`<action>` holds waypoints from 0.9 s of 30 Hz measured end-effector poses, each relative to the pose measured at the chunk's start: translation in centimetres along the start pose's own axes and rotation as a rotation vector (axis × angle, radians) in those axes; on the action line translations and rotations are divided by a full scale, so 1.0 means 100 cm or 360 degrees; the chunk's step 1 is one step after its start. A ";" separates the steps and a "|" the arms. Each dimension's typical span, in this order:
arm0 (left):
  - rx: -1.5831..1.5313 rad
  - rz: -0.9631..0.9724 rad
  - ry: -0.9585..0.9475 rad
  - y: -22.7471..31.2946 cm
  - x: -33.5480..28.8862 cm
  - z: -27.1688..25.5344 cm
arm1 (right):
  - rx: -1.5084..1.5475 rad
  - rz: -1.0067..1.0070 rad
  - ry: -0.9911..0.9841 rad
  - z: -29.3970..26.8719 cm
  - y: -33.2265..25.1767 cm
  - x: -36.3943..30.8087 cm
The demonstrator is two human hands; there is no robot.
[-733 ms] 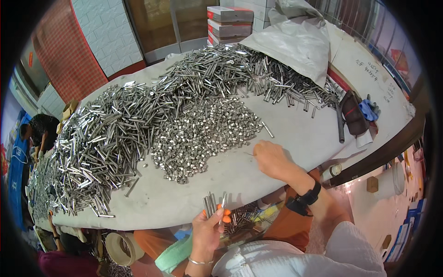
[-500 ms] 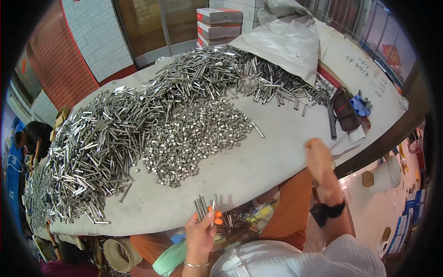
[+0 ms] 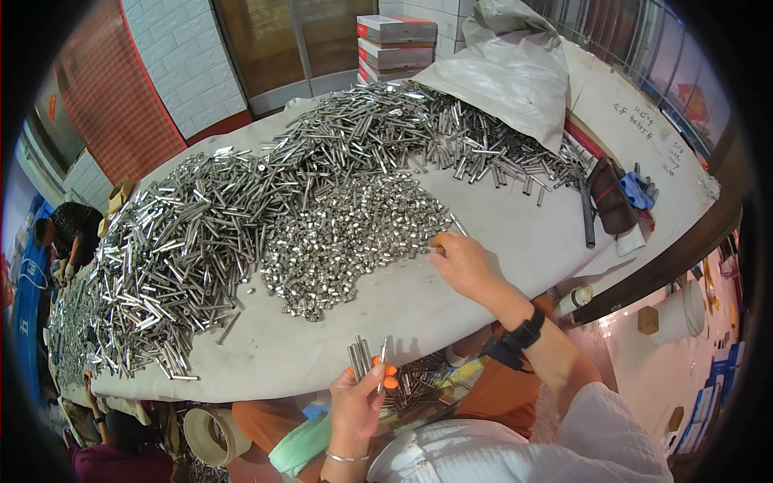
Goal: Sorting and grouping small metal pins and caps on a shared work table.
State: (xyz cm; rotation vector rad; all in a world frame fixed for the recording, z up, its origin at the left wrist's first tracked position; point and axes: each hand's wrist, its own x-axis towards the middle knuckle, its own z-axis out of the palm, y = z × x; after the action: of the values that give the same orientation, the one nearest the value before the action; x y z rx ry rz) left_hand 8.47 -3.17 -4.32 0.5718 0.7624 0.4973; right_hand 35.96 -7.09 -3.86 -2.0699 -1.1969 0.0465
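My left hand point(image 3: 354, 406) is closed around several short metal tubes point(image 3: 360, 356) at the table's near edge. Orange covers point(image 3: 390, 377) sit on some of its fingertips. One tube point(image 3: 383, 362) stands up by the thumb, a little apart from the others. My right hand point(image 3: 465, 264) is over the table, its curled thumb and forefinger at the right edge of a heap of small, short metal pieces point(image 3: 354, 233). What lies between those fingers, if anything, is too small to make out. A single tube point(image 3: 458, 224) lies just beyond them.
A large heap of longer metal tubes point(image 3: 185, 249) spreads over the left and back of the pale-covered table point(image 3: 515, 225). A whitish sack point(image 3: 507, 80) lies at the back, a dark rod point(image 3: 588, 213) at right. Below are a bucket point(image 3: 216, 435) and more tubes. Another person point(image 3: 71, 233) bends at far left.
My right hand has swung left from beyond the table's right front edge to the heap of small pieces. My left hand still grips the tubes. The view has shifted slightly.
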 end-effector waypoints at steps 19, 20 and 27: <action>0.0142 0.0043 -0.0018 0.005 -0.005 0.000 | 0.1742 0.0701 -0.0939 -0.005 -0.073 -0.056; 0.0141 0.0042 -0.0017 0.005 -0.006 0.001 | 0.1776 0.0708 -0.0970 -0.004 -0.074 -0.058; 0.0202 0.0065 -0.0023 0.008 -0.009 0.005 | 0.1786 0.0574 -0.0882 0.007 -0.073 -0.068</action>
State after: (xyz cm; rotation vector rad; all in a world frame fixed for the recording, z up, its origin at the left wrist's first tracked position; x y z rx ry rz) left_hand 8.11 -3.23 -3.05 0.7093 0.7736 0.4846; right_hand 26.45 -9.74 -2.08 -1.2172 -0.7457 1.2272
